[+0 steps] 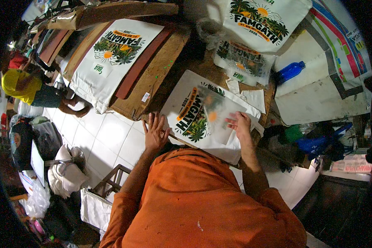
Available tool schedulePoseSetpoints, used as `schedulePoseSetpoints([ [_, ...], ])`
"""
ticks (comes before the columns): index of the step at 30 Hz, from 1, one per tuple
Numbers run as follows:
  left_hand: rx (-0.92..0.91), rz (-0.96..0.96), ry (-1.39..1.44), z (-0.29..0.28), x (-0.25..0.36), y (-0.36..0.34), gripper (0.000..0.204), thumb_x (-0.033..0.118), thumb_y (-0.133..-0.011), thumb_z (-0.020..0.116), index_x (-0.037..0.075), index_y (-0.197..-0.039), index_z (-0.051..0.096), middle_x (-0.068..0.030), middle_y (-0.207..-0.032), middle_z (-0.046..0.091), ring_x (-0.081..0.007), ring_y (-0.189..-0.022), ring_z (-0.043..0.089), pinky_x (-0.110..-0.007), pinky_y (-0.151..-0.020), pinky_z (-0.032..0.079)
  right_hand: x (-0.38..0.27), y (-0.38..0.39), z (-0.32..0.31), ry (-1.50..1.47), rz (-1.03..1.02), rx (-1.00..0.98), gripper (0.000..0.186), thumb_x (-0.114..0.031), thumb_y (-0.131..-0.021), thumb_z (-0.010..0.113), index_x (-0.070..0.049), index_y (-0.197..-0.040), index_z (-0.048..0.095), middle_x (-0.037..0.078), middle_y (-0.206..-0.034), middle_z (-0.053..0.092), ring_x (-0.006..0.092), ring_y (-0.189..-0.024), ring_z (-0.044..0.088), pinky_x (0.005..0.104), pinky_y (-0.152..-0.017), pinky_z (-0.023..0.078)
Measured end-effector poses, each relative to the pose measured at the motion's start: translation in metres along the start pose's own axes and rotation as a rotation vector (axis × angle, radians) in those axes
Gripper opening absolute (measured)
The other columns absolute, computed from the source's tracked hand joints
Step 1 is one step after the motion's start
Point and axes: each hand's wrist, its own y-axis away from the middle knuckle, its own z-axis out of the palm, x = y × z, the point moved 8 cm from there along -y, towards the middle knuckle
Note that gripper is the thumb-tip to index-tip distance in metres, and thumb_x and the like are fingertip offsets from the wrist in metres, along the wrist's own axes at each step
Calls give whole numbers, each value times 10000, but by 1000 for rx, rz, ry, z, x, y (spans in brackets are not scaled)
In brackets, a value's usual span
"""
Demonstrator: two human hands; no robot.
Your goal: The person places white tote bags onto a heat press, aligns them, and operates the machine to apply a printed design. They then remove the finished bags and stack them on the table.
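Note:
A white cloth piece [177,97] with a dark, green and orange palm-tree print lies before me on a wooden work surface. Over the right part of its print is a translucent sheet [223,108], which blurs the design beneath. My left hand [155,131] rests at the cloth's near left corner, fingers spread, holding nothing. On the right, my right hand [239,125] lies over the translucent sheet with its fingers stretched out and apart. Whether its fingertips press on the sheet is hard to make out.
A printed white bag [124,45] is draped on a wooden bench at the left. Further back lie another printed bag [273,20] and a clear-wrapped one [239,62]. A blue bottle [291,72] rests at the right. A person in a yellow cap [20,84] is at far left.

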Motion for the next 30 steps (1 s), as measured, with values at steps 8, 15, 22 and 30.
schedulePoseSetpoints([
  [8,-1,-6,14,0,0,1,603,420,-998,552,120,-1508,439,-142,-1625,303,-342,-1546,134,-624,-1215,16,-16,-7,-61,-71,-40,133,277,-237,-1020,555,-35,-1206,520,175,-1136,684,331,-843,746,416,-599,594],
  [15,70,42,52,-3,3,5,589,408,-994,549,92,-1485,471,-155,-1610,328,-348,-1544,142,-622,-1214,-3,-31,-6,-110,-88,-126,242,284,-253,-1025,552,-29,-1195,510,166,-1133,679,337,-843,746,420,-618,603],
  [22,81,66,32,-2,3,6,591,405,-995,560,96,-1488,461,-181,-1593,344,-358,-1539,155,-629,-1213,11,-43,1,-159,-150,-188,343,331,-266,-1021,574,-42,-1244,476,166,-1153,668,319,-865,739,401,-608,597],
  [30,112,95,28,0,2,7,601,397,-992,562,86,-1494,451,-178,-1593,347,-358,-1540,148,-632,-1209,4,-71,16,-192,-153,-309,432,346,-276,-1005,600,-65,-1211,420,200,-1180,667,341,-815,741,414,-582,596],
])
